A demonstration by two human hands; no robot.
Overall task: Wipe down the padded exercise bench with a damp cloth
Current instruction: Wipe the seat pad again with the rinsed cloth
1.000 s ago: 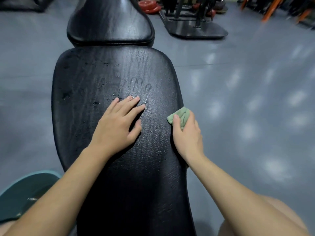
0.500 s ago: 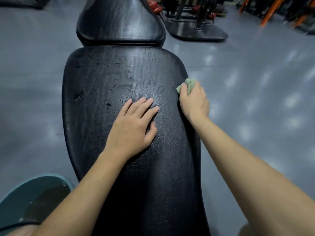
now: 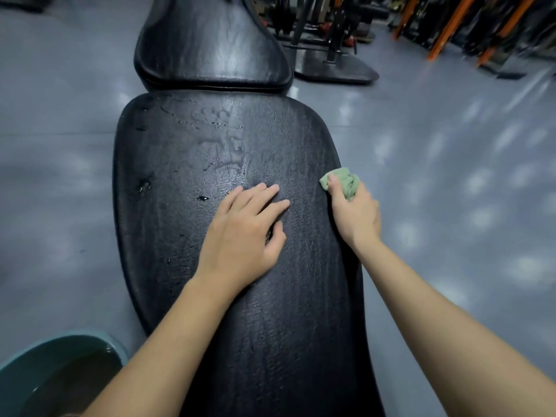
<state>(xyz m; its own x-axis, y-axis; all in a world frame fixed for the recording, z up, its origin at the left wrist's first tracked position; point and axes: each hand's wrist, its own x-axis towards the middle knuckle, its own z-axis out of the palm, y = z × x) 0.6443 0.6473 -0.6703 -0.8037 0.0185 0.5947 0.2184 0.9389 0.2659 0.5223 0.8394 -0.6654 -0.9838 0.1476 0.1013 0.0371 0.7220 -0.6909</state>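
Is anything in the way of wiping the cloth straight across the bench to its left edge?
Yes. The left hand lies flat on the middle of the bench pad, just left of the green cloth that the right hand grips at the right edge. Farther up, nothing visible blocks it.

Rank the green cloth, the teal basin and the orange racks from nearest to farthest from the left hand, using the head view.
1. The green cloth: just right of the left hand, at the bench's right edge, gripped by the right hand.
2. The teal basin: on the floor at lower left, beside the bench.
3. The orange racks: far back at upper right.
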